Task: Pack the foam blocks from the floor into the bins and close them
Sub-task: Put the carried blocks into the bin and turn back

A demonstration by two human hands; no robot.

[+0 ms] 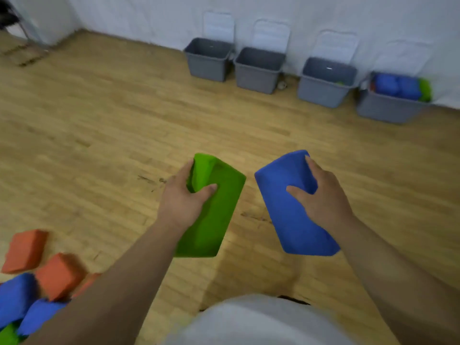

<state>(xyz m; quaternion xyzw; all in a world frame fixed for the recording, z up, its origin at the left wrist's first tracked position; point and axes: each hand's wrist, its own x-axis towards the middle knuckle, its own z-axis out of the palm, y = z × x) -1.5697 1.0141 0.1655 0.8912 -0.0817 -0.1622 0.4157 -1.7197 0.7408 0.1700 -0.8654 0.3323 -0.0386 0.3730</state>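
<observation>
My left hand (183, 197) grips a green foam block (216, 215), held above the wooden floor at the centre of the head view. My right hand (321, 197) grips a blue foam block (288, 215) beside it. Several grey bins stand open along the far wall, their lids leaning up behind them: the leftmost bin (207, 63), a second bin (257, 73), a third bin (323, 88) with a bit of green inside, and the rightmost bin (385, 108) filled with blue and green blocks. More loose blocks, orange (59, 275) and blue (15, 295), lie at the bottom left.
The wooden floor (112, 120) stretches between me and the bins. A white wall (149, 18) runs behind the bins. A dark metal frame (22, 28) stands in the far left corner. My light-coloured clothing fills the bottom edge.
</observation>
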